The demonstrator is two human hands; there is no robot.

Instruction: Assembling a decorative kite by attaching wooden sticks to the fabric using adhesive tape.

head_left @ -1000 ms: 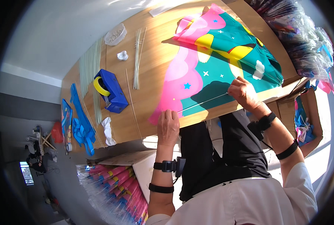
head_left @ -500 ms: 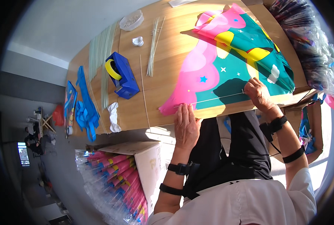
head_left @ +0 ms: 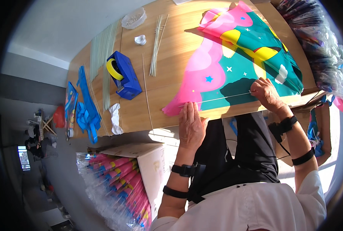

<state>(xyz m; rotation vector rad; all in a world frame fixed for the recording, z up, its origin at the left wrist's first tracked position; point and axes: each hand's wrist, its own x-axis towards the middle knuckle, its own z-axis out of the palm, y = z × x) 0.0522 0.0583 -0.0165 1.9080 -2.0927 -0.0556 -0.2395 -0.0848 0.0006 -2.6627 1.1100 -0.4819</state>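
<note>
A thin printed cloth (head_left: 233,63) in teal, pink and yellow lies on the wooden table, its far right part folded and rumpled. Along its near edge runs a slender white rod (head_left: 225,97). The fingers of my right hand (head_left: 267,95) are pinched at the rod's right end, over the teal part. My left hand (head_left: 192,129) lies with outstretched fingers on the pink near-left corner, its fingertips over the rod's left part. The rod's very ends are hard to make out.
Left of the cloth are a blue tape dispenser (head_left: 129,82), pale rods (head_left: 102,50), a small rod bundle (head_left: 155,50), a clear bowl (head_left: 134,19) and blue straps (head_left: 87,111). A cardboard box (head_left: 154,165) with plastic-wrapped pink packages stands below. Plastic-wrapped bundles (head_left: 317,46) lie right.
Both hands stay at nearly the same places on the rod and cloth. My right hand has shifted very slightly upward; the whole view has moved a little.
</note>
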